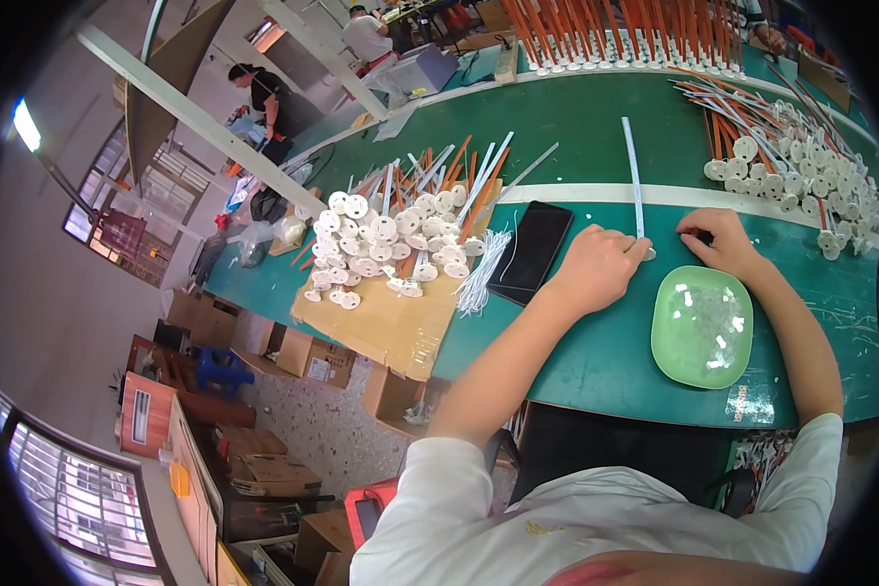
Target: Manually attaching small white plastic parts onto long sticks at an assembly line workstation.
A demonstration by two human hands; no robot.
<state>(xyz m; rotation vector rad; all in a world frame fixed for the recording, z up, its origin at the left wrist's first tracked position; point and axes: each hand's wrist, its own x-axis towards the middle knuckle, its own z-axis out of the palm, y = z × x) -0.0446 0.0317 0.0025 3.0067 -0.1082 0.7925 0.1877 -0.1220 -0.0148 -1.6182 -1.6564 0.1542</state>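
My left hand (pixel 601 266) is closed at the near end of a thin pale strip (pixel 633 166), which lies pointing away from me across the green table. A white round disc (pixel 648 252) shows at that end, partly hidden by my fingertips. To the right, my right hand (pixel 723 240) rests on the table with its fingers curled together. Whatever it may hold is hidden or too small to name. Just below the right hand sits a light green dish (pixel 663 327) with small clear and white pieces in it.
A black phone (pixel 537 244) and a bundle of white strings (pixel 481 278) lie left of my left hand. Strips with white discs are heaped on cardboard (pixel 386 337) and in another pile (pixel 796 176) at right. Orange strips (pixel 620 34) stand in rows behind. Other people work farther off.
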